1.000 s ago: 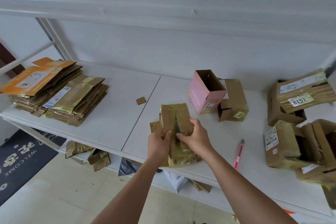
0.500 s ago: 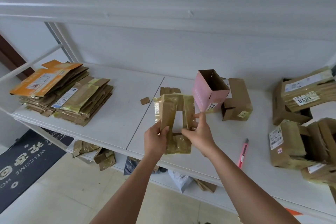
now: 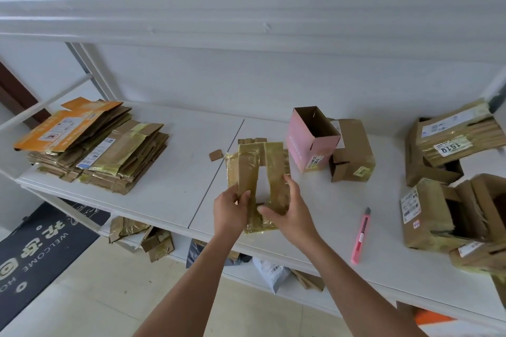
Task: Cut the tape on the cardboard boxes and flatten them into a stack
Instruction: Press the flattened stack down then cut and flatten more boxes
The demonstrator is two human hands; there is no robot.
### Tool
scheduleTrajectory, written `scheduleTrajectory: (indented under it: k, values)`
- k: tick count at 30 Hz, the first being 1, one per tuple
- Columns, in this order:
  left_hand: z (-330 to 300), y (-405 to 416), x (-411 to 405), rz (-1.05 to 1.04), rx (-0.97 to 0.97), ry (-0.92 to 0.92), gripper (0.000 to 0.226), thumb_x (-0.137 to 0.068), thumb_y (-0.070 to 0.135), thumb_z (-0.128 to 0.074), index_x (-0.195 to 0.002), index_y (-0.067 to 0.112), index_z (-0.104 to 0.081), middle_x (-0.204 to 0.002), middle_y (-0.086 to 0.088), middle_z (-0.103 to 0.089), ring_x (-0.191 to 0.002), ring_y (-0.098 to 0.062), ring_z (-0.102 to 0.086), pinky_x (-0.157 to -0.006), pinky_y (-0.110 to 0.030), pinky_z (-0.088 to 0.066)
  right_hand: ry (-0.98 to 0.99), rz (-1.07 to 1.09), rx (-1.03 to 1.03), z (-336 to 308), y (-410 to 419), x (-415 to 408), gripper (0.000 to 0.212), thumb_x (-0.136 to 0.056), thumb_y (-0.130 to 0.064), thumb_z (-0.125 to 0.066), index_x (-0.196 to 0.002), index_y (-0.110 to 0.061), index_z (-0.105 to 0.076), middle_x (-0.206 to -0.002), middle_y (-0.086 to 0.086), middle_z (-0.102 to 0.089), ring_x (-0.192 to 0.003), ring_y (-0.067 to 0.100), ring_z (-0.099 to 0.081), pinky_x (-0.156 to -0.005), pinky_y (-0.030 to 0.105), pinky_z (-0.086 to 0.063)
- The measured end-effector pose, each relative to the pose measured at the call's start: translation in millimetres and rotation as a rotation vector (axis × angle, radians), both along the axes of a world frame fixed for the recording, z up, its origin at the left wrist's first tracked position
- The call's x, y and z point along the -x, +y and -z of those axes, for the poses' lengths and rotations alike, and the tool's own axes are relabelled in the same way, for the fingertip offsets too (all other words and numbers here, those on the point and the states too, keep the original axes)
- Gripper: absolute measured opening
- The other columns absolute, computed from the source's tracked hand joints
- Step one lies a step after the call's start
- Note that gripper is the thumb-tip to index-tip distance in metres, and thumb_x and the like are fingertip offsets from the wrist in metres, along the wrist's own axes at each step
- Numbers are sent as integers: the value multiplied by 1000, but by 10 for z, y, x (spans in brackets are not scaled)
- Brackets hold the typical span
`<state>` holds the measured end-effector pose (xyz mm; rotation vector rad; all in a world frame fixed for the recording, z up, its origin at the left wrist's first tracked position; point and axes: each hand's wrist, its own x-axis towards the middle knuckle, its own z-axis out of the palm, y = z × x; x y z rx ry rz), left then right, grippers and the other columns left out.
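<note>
A small tape-covered cardboard box (image 3: 247,169), opened out so the white shelf shows through its middle, is held over the shelf (image 3: 169,186). My left hand (image 3: 231,209) grips its left panel, thumb on top. Its right panel is gripped by my right hand (image 3: 290,209), fingers curled round the edge. A stack of flattened boxes (image 3: 109,153) with an orange one on top lies at the shelf's left end. The pink box cutter (image 3: 361,235) lies on the shelf to the right of my hands.
An open pink box (image 3: 309,142) and a brown box (image 3: 353,150) stand behind my hands. Several taped brown boxes (image 3: 443,194) crowd the right end. A cardboard scrap (image 3: 216,154) lies near the shelf seam. Cardboard pieces and bags sit on the lower shelf.
The box went from pressed nearly shut to pulled open into a frame with a gap in its middle. Both hands shifted slightly apart while holding it.
</note>
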<state>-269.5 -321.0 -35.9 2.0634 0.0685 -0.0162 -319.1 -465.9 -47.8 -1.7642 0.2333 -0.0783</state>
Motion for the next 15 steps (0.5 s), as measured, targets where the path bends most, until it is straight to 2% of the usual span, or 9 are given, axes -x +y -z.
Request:
scheduleTrajectory:
  k: [2,4,6,8,10,13,15]
  values:
    - [-10,-26,-13,-8,-15,1,12,-97,18,-59,-99,18,-71,-72,-1,-70,-68,-22,-66,-63,-36,-57,-40,46,101,115,64,35,85,-72,-21,-87,-139,-25,-35,-112,-20,-60,-102,-9,-60,-83,10,-49]
    - [-20,-36,-8,-9,-27,1,14,-97,20,-60,-104,17,-71,-72,2,-69,-67,-17,-65,-58,-27,-51,-30,102,203,208,124,72,86,-73,-30,-84,-144,-24,-35,-113,-12,-62,-105,4,-60,-87,25,-54]
    - [-7,-25,6,20,-32,16,20,-97,28,-60,-114,21,-69,-80,5,-71,-73,-13,-66,-61,-24,-50,-29,137,287,232,157,91,82,-79,-31,-78,-148,-24,-33,-119,-6,-60,-108,11,-57,-89,34,-53]
    - [40,10,18,113,-76,63,31,-96,39,-58,-125,29,-62,-94,10,-72,-87,-10,-67,-73,-29,-54,-26,151,317,219,167,77,80,-83,-31,-76,-149,-22,-32,-122,-2,-59,-111,15,-56,-90,36,-52]
    - [116,49,42,224,-100,143,39,-96,47,-54,-133,38,-50,-101,18,-69,-93,-9,-67,-84,-38,-56,0,153,336,194,173,54,82,-85,-41,-73,-151,-21,-30,-127,2,-58,-117,20,-55,-92,39,-51]
    - [172,105,68,244,-24,260,42,-94,54,-48,-135,51,-40,-96,17,-69,-95,-22,-68,-87,-48,-56,74,103,367,147,196,31,98,-81,-58,-70,-156,-19,-21,-141,4,-50,-131,22,-46,-100,42,-47]
    - [180,125,57,225,10,265,40,-93,53,-48,-132,51,-43,-95,12,-71,-91,-21,-69,-87,-50,-55,77,79,370,155,213,13,104,-77,-58,-73,-156,-17,-20,-147,1,-47,-136,21,-44,-103,42,-45]
